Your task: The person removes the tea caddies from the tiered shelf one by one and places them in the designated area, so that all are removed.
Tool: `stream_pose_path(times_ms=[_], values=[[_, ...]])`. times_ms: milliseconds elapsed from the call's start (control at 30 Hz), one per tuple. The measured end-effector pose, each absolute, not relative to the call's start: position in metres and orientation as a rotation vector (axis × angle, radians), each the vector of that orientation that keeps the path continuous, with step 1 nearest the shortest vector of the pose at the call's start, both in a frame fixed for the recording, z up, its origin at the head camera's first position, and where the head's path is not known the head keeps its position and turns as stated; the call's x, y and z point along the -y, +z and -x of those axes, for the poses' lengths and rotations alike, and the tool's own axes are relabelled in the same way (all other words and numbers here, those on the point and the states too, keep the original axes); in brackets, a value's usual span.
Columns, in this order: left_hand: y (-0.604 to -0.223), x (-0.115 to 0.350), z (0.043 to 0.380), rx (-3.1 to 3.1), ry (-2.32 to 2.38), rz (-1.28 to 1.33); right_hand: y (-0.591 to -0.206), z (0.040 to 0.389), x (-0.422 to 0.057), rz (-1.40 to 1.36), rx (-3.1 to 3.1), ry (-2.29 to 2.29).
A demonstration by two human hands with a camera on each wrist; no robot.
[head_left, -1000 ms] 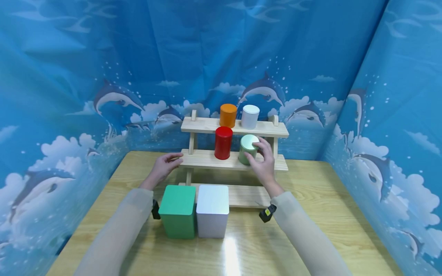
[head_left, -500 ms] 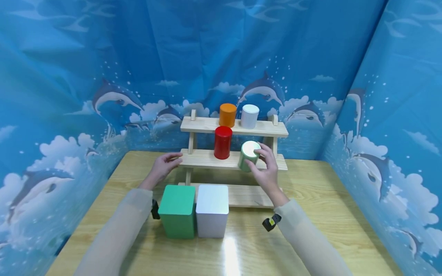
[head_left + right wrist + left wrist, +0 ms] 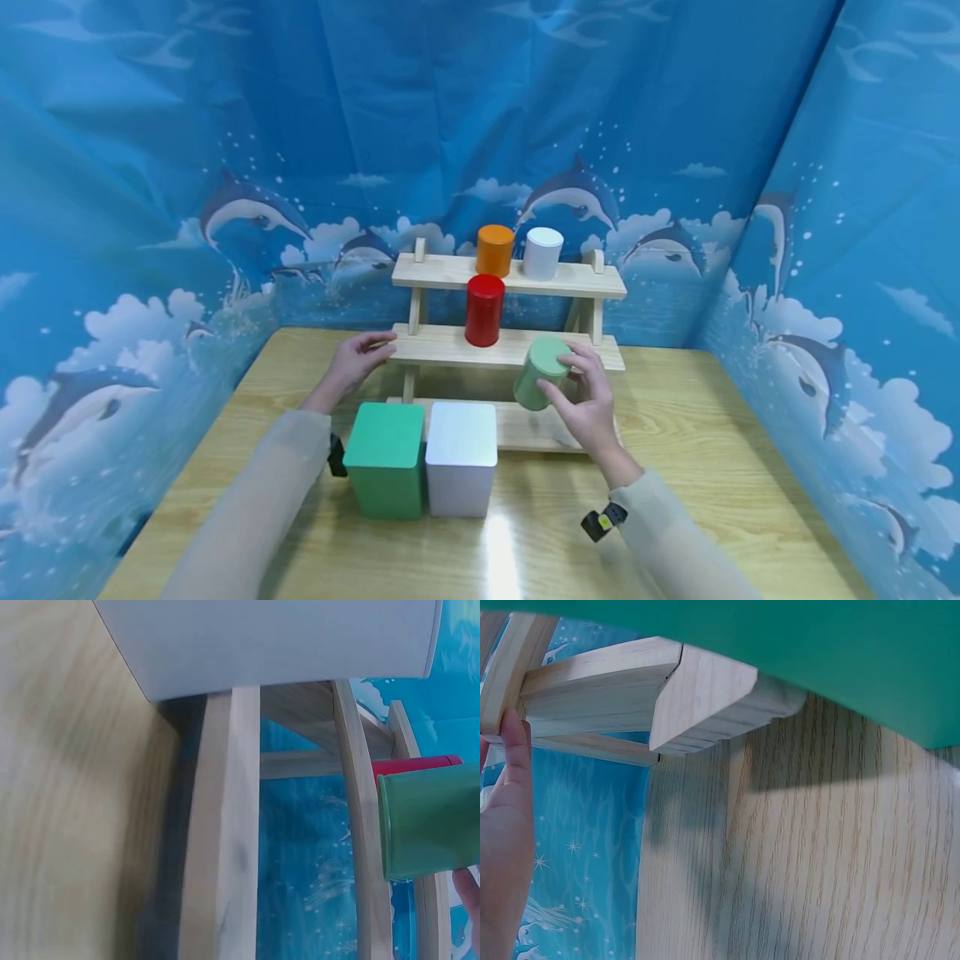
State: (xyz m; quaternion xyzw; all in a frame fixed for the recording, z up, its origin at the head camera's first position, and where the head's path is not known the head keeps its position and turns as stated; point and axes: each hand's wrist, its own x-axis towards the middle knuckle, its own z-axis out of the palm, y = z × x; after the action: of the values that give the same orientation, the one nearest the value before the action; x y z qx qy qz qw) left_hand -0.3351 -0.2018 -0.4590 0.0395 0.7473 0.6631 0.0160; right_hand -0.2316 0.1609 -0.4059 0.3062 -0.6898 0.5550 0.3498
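Note:
My right hand (image 3: 588,400) grips a light green round can (image 3: 542,373) with thumb and fingers. The can leans, held in front of the middle tier and over the lowest one. In the right wrist view the green can (image 3: 431,821) shows side-on, with only a bit of my hand in frame. My left hand (image 3: 358,362) pinches the left end of the middle board of a three-tier wooden shelf (image 3: 442,346); the left wrist view shows thumb and fingers on the board's end (image 3: 502,705). A red can (image 3: 484,311) stands upright on the middle tier.
On the top tier stand an orange can (image 3: 495,251) and a white can (image 3: 542,253). A green box (image 3: 386,461) and a white box (image 3: 461,460) stand side by side before the shelf's left half. Blue dolphin-print cloth (image 3: 450,125) hangs behind.
My right hand has lifted the light green can off the middle tier and drawn it down and toward me, tilting it. The left hand stays on the board.

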Motion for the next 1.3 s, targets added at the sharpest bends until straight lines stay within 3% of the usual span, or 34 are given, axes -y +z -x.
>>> stream_pose_path(times_ms=[1300], values=[[-0.457, 0.201, 0.335, -2.312, 2.073, -0.09, -0.443, 0.168, -0.163, -0.879, 2.086, 1.456]])
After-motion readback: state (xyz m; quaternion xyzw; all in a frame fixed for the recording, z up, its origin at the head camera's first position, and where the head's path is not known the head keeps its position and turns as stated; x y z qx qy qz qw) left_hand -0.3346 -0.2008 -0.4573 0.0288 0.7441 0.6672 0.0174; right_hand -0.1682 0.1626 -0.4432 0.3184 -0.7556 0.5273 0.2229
